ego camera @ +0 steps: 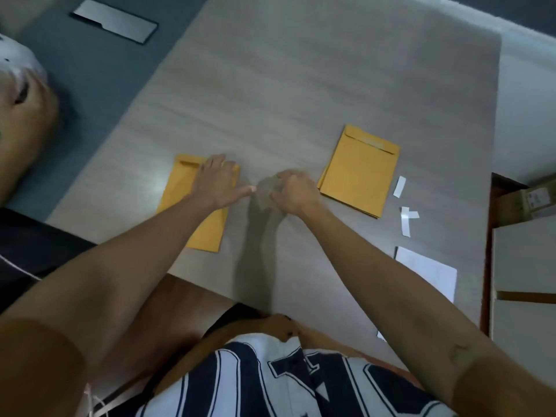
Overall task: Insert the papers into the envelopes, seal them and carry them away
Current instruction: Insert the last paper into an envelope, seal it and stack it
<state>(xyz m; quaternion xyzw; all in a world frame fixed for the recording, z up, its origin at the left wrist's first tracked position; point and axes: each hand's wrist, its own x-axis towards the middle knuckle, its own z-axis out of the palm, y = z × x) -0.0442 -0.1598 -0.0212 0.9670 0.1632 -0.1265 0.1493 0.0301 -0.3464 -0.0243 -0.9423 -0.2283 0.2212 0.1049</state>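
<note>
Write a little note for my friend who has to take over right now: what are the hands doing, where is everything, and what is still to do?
Left hand: flat, pressing on the near-left envelope, holding nothing.
Right hand: curled loosely on the bare table between the envelopes; whether it pinches something, I cannot tell.
Envelope stack: far right, top flap looks unsealed.
White strips: lying right of the stack, probably peeled seal backings.
White paper: near the right table edge, not yet in an envelope.
Done: the left envelope seems closed.
Left: fill and seal the stack, then carry all away.
</note>
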